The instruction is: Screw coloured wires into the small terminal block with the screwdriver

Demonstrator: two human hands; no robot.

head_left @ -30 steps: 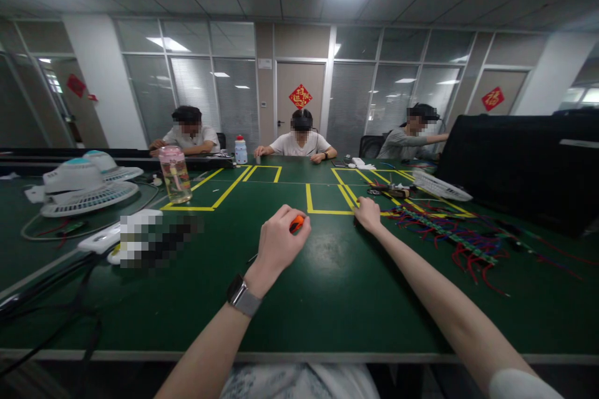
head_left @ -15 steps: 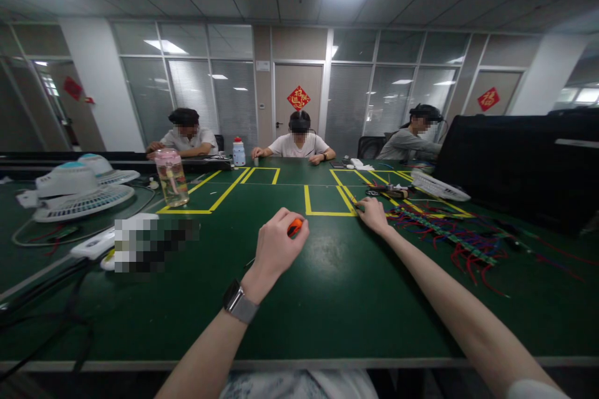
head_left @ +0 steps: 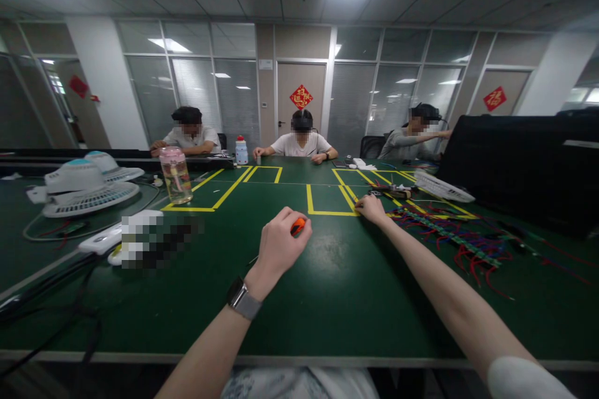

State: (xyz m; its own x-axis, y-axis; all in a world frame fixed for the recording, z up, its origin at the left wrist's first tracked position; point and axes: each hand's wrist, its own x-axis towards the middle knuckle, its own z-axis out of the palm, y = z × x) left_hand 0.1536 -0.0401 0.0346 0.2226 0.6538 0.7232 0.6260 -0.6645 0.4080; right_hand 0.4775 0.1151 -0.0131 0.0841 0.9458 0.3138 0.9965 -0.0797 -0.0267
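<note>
Far left, two white slatted fan-like units (head_left: 70, 190) with turquoise tops, one partly behind the other. Red diamond sign (head_left: 78, 86) on the door back there, too dark to read. White power strip (head_left: 100, 242) on the green table (head_left: 327, 318), its right end lost under a pixelated patch; black cables (head_left: 51, 280) pile up near the table edge.

Clear bottle (head_left: 176, 184), pink lid, pale yellowish liquid and a light stick-like piece inside. Co-worker in white (head_left: 187, 137) behind. Next, white-and-blue bottle (head_left: 241, 153), red cap, opaque, contents hidden.

Left hand (head_left: 283, 242): wrapped around an orange-and-black handle (head_left: 298, 226), mostly covered by the fingers, above the table. Thin dark shaft (head_left: 253, 260) shows by the wrist, just above the watch (head_left: 243, 298); can't tell if it joins the handle. Middle co-worker (head_left: 299, 143) sits opposite; door sign (head_left: 301, 97) above in gold characters, top one looks like 招.

Right hand (head_left: 372, 210): fingertips together at the yellow tape (head_left: 333, 213); can't tell if anything is pinched. Just right, green boards with red and blue wires (head_left: 449, 234), tangled, strands hard to separate. Grey-sleeved co-worker (head_left: 402, 143) beyond, one hand partly hidden by a big black case (head_left: 519, 174), cut off by the frame; its white label (head_left: 579, 144) unreadable. Red sign (head_left: 495, 98) behind reads 福.
</note>
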